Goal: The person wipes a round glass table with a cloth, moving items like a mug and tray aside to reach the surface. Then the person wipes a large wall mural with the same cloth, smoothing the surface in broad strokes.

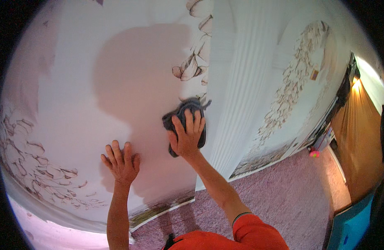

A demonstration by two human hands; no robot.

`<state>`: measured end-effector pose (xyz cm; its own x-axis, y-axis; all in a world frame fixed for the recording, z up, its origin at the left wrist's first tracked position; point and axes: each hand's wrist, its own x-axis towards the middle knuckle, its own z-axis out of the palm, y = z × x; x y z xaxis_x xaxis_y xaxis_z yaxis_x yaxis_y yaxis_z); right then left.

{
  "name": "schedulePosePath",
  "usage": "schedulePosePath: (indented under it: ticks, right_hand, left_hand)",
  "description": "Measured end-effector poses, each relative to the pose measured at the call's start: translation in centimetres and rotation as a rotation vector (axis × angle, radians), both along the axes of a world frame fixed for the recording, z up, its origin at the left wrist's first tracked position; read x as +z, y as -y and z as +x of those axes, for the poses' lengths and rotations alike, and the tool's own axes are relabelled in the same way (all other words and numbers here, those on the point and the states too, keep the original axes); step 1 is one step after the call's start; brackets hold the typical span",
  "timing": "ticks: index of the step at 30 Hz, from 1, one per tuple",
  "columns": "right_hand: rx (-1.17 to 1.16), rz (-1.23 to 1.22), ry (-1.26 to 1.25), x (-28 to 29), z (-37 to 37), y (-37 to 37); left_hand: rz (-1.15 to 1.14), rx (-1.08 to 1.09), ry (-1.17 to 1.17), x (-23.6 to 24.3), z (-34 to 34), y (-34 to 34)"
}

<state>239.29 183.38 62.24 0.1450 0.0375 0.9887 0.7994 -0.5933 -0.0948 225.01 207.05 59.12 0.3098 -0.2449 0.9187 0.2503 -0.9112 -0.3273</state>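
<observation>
My left hand (122,163) lies on a pale wall sheet (71,137) printed with brown petal-like drawings, its fingers spread and nothing in them. Up and to the right of it, my right hand (186,135) presses a dark grey cloth (172,120) against the same sheet, close to its right-hand edge. The cloth is bunched, with loose ends sticking out above the fingers and more of it showing below the palm. My fingers cover its middle, so whether anything lies under it is hidden.
Right of the sheet's edge is a whitish panel with vertical ripples (246,71), then more printed petals (283,91). Below lies a pinkish speckled floor (279,200). An orange-brown curtain (354,141), a small pink item (314,153) and a blue panel (353,225) are at right.
</observation>
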Motion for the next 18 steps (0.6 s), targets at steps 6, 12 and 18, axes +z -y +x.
schedulePosePath:
  ticks: [6, 12, 18]
  right_hand:
    - [-0.029, 0.008, 0.037, 1.4, 0.6, 0.4]
    - [-0.061, -0.002, 0.069, 11.0, 0.3, 1.1]
    - [-0.043, -0.007, 0.099, 11.3, 0.3, 0.5]
  left_hand:
    - [-0.027, -0.005, -0.022, 0.1, -0.2, 0.2]
    - [-0.016, -0.002, 0.004, 0.0, -0.2, 0.2]
    - [-0.074, -0.044, -0.023, 0.2, -0.6, 0.5]
